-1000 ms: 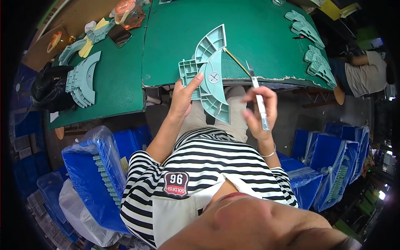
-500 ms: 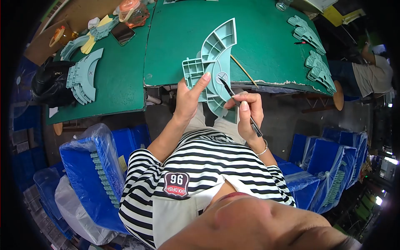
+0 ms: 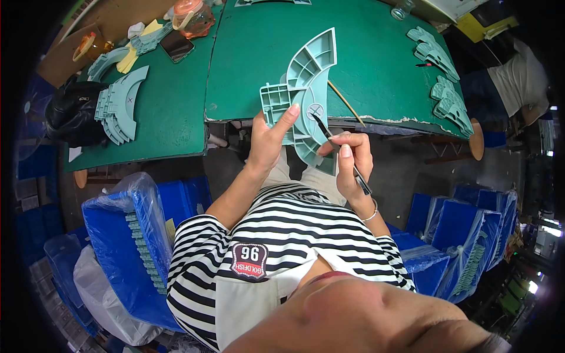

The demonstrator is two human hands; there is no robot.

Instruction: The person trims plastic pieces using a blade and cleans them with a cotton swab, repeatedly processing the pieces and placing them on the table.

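Note:
My left hand [image 3: 271, 136] grips a curved light-green plastic part [image 3: 318, 88] by its left side, thumb on top. The part has ribbed compartments at both ends and a round spot with a dark X near its middle. My right hand [image 3: 355, 159] is closed around a slim black pen-like tool [image 3: 327, 130]. Its tip rests at or just over the lower edge of the round spot; I cannot tell whether it touches. The right fingers lie beside the part's lower end, which they partly cover. The part is held up at the edge of the green table [image 3: 253, 70].
A stack of similar parts [image 3: 120, 109] lies on the left beside a black bag [image 3: 76, 115]. A phone [image 3: 176, 47] and an orange jug [image 3: 193, 19] sit behind. More parts [image 3: 450, 97] lie far right; a thin stick [image 3: 346, 103] lies near the edge. Blue bins [image 3: 120, 235] flank me.
The view has shifted slightly. The tool's tip sits a little lower on the round spot, showing more of the X. Both hands keep their hold.

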